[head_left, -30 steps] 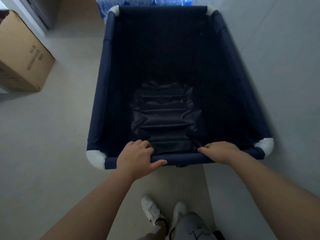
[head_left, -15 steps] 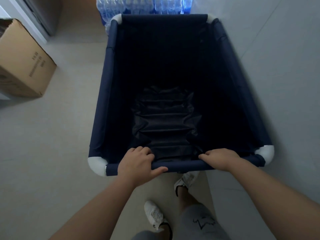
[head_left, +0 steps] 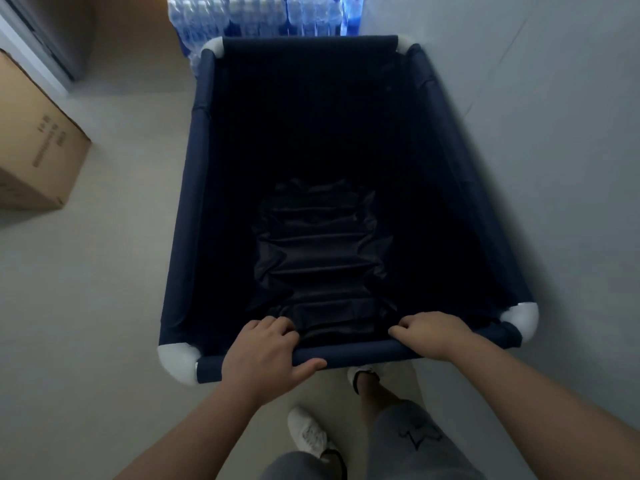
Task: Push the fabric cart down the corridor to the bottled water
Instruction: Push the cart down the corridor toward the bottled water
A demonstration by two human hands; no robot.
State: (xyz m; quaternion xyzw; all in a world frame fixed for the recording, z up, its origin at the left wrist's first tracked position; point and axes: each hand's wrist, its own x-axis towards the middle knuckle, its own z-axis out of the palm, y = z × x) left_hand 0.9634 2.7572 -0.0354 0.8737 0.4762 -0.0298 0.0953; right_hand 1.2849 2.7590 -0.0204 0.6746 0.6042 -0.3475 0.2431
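A deep navy fabric cart [head_left: 188,216] with white corner joints fills the middle of the head view; nothing lies inside but its wrinkled dark bottom. My left hand [head_left: 263,355] grips the near rail left of centre, fingers curled over it. My right hand [head_left: 433,336] grips the same rail further right. Packs of bottled water [head_left: 263,13] stand on the floor directly beyond the cart's far rail, which hides their lower part, so contact is unclear.
A brown cardboard box [head_left: 38,147] stands on the floor at the left. Behind it is a door frame [head_left: 38,53]. A pale wall [head_left: 554,133] runs along the cart's right side. My white shoes [head_left: 311,438] are below the near rail.
The cart and both hands have shifted lower in view, and more of the bottled water shows above the far rail. The box slid left. My right foot stepped forward.
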